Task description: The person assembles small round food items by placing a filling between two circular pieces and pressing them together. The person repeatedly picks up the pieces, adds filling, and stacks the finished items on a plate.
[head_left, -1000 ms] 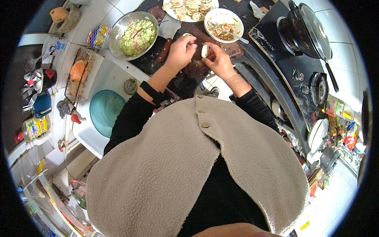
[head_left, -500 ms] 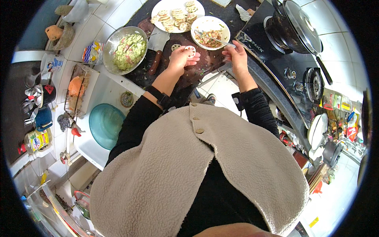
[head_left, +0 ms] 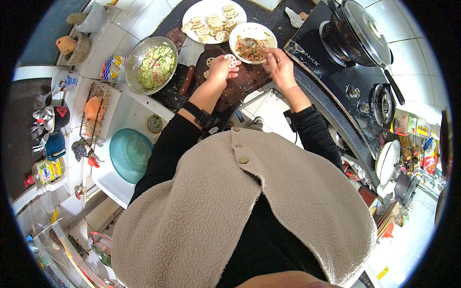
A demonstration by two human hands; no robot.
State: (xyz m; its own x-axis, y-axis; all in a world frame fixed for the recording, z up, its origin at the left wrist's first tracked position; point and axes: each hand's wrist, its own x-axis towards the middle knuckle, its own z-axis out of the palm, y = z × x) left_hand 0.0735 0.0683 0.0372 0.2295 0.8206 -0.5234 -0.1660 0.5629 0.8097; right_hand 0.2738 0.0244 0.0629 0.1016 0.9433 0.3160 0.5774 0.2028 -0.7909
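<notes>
My left hand is closed on a pale lotus root slice, held above the dark red cutting board. My right hand pinches the handle of a metal spoon, whose head rests in the minced filling in a white bowl. Beyond my hands, a white plate carries several lotus root slices, apparently stacked in pairs. A few loose slices lie on the board beside my left hand, partly hidden by it.
A steel bowl of shredded green food stands left of the board, near a wooden-handled cleaver. At the right is a gas stove with a lidded wok. A sink at the left holds a teal basin.
My right hand has moved left and closer to the bowl, and the spoon has gone deeper into the filling. My left hand keeps the slice in nearly the same place.
</notes>
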